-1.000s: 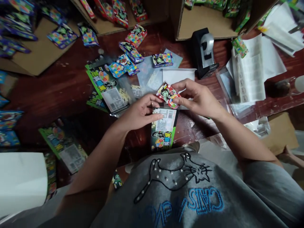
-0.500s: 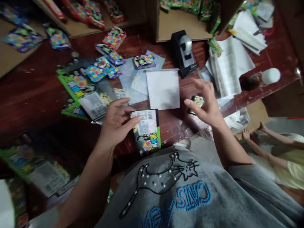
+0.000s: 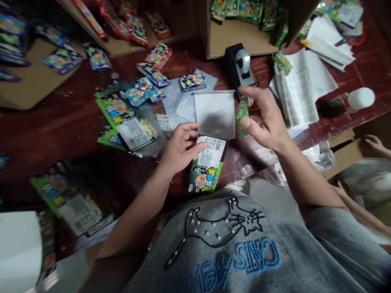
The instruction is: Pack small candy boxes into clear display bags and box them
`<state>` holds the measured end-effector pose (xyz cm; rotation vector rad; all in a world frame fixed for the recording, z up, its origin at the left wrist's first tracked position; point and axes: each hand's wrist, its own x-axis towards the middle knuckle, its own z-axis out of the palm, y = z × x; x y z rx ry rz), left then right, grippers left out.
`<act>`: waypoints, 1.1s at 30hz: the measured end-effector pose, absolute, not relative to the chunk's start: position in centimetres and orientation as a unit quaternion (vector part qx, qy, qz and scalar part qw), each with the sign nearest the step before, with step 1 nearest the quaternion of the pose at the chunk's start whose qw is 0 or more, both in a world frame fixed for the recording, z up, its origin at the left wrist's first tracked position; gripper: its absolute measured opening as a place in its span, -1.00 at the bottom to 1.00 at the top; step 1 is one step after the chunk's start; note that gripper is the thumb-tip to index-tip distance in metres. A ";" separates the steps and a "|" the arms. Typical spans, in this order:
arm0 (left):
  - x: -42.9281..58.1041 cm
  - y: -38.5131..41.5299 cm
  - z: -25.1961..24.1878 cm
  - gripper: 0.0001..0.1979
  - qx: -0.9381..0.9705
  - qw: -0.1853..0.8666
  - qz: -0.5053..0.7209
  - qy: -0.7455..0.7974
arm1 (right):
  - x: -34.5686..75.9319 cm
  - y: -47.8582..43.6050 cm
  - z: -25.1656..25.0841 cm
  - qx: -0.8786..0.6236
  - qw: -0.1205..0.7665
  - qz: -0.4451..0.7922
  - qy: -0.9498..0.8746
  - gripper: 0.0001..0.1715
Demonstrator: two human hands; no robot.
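Observation:
My left hand [image 3: 181, 147] pinches the top edge of a black and green printed card [image 3: 207, 167] with a white barcode label, lying at the near edge of the dark wooden table [image 3: 70, 122]. My right hand [image 3: 265, 119] is raised just right of it, its fingers closed on a small green packet [image 3: 242, 114] held edge-on. A clear plastic bag [image 3: 215, 113] lies flat between the hands and the black tape dispenser [image 3: 241, 70].
Small colourful packets [image 3: 152, 73] and printed cards [image 3: 122, 118] lie scattered on the table's left. Open cardboard boxes [image 3: 238, 34] hold more packets at the back. White label sheets [image 3: 299, 93] lie at the right. Another person's hands [image 3: 371, 142] show at the far right.
My right hand let go of the red packet, reached right, and has come back up holding a small green packet. My left hand has stayed on the card.

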<state>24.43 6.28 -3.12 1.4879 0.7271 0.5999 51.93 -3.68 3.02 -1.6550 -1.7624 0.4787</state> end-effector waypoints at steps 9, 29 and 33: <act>22.0 5.7 -2.5 -0.38 0.625 0.640 0.286 0.345 | 48.6 2.6 4.8 -0.445 0.211 0.208 -0.845 -0.16; 22.6 5.2 -3.4 -0.39 0.607 0.599 0.387 0.351 | 45.8 3.2 1.4 -0.524 0.376 0.267 -0.717 -0.31; 23.7 5.4 -4.6 -0.41 0.576 0.603 0.408 0.371 | 45.0 4.6 0.8 -0.537 0.459 0.201 -0.678 -0.29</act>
